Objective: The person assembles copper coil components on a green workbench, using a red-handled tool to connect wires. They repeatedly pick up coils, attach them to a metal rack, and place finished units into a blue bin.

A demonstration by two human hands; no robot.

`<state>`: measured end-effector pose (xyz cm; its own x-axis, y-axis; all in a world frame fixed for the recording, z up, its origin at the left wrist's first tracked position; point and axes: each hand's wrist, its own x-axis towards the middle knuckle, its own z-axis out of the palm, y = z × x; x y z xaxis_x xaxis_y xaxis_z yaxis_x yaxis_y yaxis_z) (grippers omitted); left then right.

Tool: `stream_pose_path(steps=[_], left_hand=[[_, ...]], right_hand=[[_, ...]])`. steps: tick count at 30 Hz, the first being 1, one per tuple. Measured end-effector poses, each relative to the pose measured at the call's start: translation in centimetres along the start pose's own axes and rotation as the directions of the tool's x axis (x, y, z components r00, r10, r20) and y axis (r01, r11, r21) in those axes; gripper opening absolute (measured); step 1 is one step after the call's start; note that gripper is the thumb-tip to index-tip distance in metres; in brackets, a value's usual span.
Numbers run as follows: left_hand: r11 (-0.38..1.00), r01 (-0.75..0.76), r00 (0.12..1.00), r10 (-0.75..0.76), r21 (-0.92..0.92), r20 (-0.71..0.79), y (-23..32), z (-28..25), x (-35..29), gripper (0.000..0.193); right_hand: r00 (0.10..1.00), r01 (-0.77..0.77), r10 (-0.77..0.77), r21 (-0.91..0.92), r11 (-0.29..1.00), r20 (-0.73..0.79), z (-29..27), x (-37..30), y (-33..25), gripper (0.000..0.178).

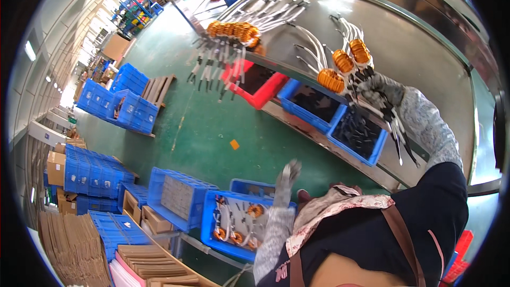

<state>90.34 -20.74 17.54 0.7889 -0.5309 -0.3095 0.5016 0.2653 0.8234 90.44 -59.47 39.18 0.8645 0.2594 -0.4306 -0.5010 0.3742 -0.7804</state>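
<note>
My right hand (378,89), in a grey glove, is closed around the leads of copper-wound ring coils (331,81) at the metal workbench. Their white-sleeved leads fan out past the coils, and dark-tipped ends hang below my fist. Exactly which of the coils are in my grip is partly hidden. My left hand (288,174), also gloved, is held out low over the floor, slightly blurred, with fingers stretched and nothing seen in it. Closest to it stands a blue crate (210,234) with more coils inside. A row of coils (234,32) lies along the bench's far-left edge, leads overhanging.
Below the bench edge sit a red bin (258,98), a blue bin (289,107) and another blue bin (378,155) holding black pieces. Blue crates (175,199), stacked cardboard (71,250) and a pallet (158,95) stand to the left on the green floor.
</note>
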Motion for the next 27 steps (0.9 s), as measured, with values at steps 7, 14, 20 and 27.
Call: stream_pose_path(steps=[7,14,20,27], left_hand=[[0.842,0.306,0.892,-0.089,-0.445,0.444,-2.5,20.7,6.9,0.074],[0.518,0.66,0.737,-0.308,-0.544,0.602,-13.3,23.3,-1.3,0.069],[0.664,0.349,0.936,-0.216,-0.661,0.278,-23.5,15.6,-6.6,0.065],[0.739,-0.161,0.984,0.168,-0.654,-0.053,-18.8,10.8,-22.0,0.043]], right_hand=[[0.989,0.117,-0.072,-0.398,0.91,0.127,2.9,-13.2,7.6,0.028],[0.975,0.218,0.042,-0.975,0.033,0.219,-5.4,-18.2,23.3,0.043],[0.93,0.334,0.238,-0.913,-0.233,0.28,-3.0,-17.4,27.1,0.038],[0.756,0.646,0.535,-0.564,-0.514,0.377,7.3,-15.0,31.4,0.033]])
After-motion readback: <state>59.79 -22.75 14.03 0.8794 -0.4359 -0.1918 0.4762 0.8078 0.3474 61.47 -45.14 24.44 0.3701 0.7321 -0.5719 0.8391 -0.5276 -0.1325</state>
